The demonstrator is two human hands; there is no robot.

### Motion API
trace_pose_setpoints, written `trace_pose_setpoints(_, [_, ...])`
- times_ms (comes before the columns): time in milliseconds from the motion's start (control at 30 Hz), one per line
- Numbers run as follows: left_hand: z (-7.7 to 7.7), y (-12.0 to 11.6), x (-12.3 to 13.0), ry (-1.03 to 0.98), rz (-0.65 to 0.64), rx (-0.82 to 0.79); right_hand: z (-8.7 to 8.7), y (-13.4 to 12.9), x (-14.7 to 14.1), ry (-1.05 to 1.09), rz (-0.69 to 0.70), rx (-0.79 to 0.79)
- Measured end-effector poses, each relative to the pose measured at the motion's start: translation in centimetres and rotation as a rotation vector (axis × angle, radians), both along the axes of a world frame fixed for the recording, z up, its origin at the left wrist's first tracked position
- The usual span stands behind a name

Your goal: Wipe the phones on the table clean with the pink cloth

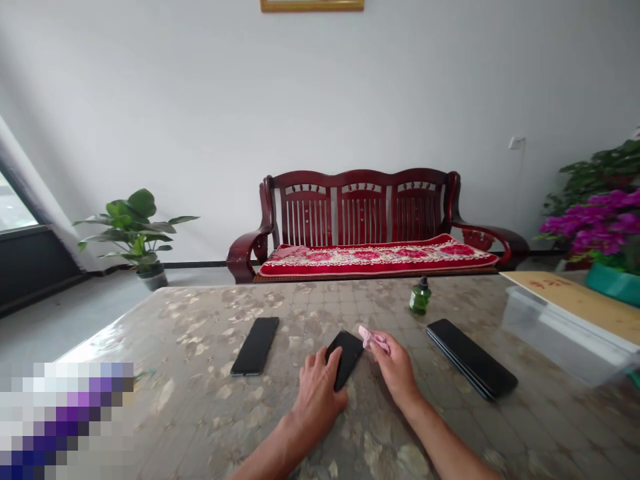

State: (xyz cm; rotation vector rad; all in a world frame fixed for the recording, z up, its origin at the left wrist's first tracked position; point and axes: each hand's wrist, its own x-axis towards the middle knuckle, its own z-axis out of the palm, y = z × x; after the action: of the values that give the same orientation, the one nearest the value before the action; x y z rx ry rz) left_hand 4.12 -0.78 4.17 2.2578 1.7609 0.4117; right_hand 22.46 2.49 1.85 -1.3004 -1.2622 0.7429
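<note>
A black smartphone (350,353) lies tilted on the table in front of me. My left hand (320,387) grips it, with the fingers along its left side and the thumb near its lower end. Just to the right, my right hand (395,367) is closed on a small pink cloth (373,338), bunched between thumb and fingers by the phone's upper right corner. Another black phone (255,347) rests flat to the left. On the right sits a stack of dark phones (473,360). Behind my right hand stands a green bottle (420,297) with a black top.
A patterned cover lies over the table (200,413). At the right edge are a clear plastic box (555,340) with a tan folder (585,300) on it and purple flowers (600,223). A red wooden bench (360,179) and a potted plant (150,273) stand beyond the table.
</note>
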Motion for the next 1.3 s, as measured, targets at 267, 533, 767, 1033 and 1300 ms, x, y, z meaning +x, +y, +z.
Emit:
trace_pose_setpoints(267, [0.7,0.3,1.8,0.105,0.127,-0.027,-0.7,0.2,0.4,-0.046,0.017,0.021])
trace_pose_setpoints(533, [0.6,-0.6,3.2,0.138,0.138,-0.038,-0.7,0.3,0.7,-0.067,-0.047,0.013])
trace_pose_setpoints(767, [1.3,-1.3,3.3,0.076,0.112,-0.106,-0.8,0.1,1.0,-0.022,-0.077,-0.025])
trace_pose_setpoints(1033, [1.7,-1.5,-2.1,-0.101,-0.208,-0.141,1.2,0.2,0.6,0.07,-0.062,0.053])
trace_pose_setpoints(1300, [0.1,-1.4,-3.3,-0.071,-0.379,-0.084,0.7,-1.8,-1.7,-0.59,0.304,0.151])
